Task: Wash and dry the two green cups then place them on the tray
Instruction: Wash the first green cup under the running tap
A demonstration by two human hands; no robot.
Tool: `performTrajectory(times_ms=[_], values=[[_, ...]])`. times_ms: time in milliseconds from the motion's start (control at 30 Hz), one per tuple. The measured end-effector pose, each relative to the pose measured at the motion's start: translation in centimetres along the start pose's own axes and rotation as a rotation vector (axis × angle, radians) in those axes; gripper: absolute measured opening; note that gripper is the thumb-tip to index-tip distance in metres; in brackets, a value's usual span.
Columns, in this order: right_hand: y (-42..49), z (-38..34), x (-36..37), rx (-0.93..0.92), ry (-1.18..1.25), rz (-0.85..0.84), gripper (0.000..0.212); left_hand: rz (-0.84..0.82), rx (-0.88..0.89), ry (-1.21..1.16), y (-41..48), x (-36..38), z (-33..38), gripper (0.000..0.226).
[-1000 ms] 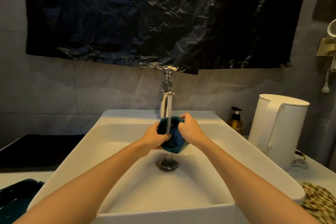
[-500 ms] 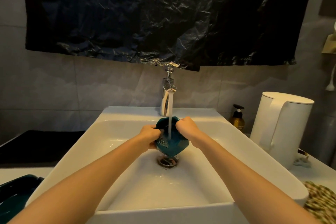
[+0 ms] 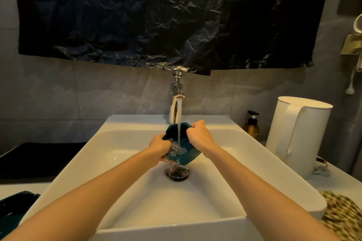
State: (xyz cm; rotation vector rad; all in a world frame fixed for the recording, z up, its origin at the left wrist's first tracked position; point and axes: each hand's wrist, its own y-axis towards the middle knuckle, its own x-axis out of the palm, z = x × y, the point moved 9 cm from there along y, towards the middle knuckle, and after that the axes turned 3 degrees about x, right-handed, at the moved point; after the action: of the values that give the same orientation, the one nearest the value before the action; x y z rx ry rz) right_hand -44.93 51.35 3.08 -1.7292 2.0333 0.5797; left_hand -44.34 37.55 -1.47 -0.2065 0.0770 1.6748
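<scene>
A dark green faceted cup (image 3: 189, 154) is held over the white sink (image 3: 137, 182), tilted with its mouth up under the running tap (image 3: 177, 101). Water streams into it and spills over its near lip toward the drain (image 3: 177, 173). My left hand (image 3: 159, 147) grips the cup's left rim. My right hand (image 3: 198, 135) grips the right rim, fingers curled over the edge. A dark green object (image 3: 11, 209) at the lower left edge is cut off by the frame; whether it is the tray or the second cup I cannot tell.
A white kettle (image 3: 297, 135) stands right of the sink, an amber soap pump bottle (image 3: 252, 126) behind it. A patterned cloth (image 3: 342, 217) lies at the lower right. A black surface (image 3: 37, 158) sits left of the sink. Black plastic sheeting (image 3: 156, 15) hangs on the wall.
The cup has turned from being rubbed on its side to mouth-up under the stream, and water now fills and overflows it. Both hands stay on its rim.
</scene>
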Motion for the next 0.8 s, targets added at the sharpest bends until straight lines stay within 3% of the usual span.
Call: performTrajectory(times_ms=[133,267,400,467,533,600,700,800], values=[[-0.4,-0.2,-1.4,-0.018,-0.004,0.073,0.027,-0.157,-0.012,-0.087,-0.3,1.6,0.3,0.041],[-0.1,0.0,-1.4,-0.007,0.06,0.043,0.026,-0.209,-0.051,-0.225,-0.3,2.0,0.0,0.058],[-0.4,1.4,0.7,0.11,0.096,-0.223,0.018,-0.201,-0.072,-0.033,-0.3,1.3,-0.8,0.05],[-1.2,2.2,2.1,0.157,0.069,-0.372,0.025,-0.175,-0.1,0.114,-0.8,0.6,-1.1,0.039],[-1.3,2.5,2.6,0.131,-0.012,-0.405,0.032,-0.146,-0.08,0.198,-1.2,0.0,-0.5,0.038],[-1.1,2.4,2.7,0.064,-0.096,-0.376,0.031,-0.102,-0.036,0.256,-1.3,-0.7,0.5,0.038],[-0.2,1.2,1.6,-0.104,-0.274,-0.205,0.019,-0.093,0.007,0.274,-1.4,-1.2,1.7,0.033],[-0.5,-0.3,0.5,-0.225,-0.439,-0.037,0.037,-0.118,0.043,0.342,-1.5,-1.0,2.0,0.044]])
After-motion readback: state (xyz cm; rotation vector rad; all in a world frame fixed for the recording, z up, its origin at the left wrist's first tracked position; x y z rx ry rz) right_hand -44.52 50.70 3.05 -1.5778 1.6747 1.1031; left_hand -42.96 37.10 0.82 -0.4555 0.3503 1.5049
